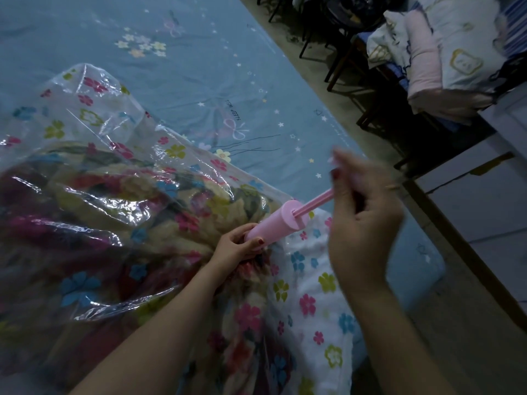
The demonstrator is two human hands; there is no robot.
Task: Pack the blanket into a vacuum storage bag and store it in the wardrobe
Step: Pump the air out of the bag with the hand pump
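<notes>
The multicoloured fleece blanket (171, 223) was already inside the clear flower-printed vacuum storage bag (94, 115), which lay on the blue bed sheet (199, 52). The left hand (239, 246) gripped the base of the pink plastic hand pump (273, 223); the right hand (362, 206) held its plunger handle, blurred. The bag looked puffy, so pumping and storing remained. The valve was hidden; no wardrobe was visible
</notes>
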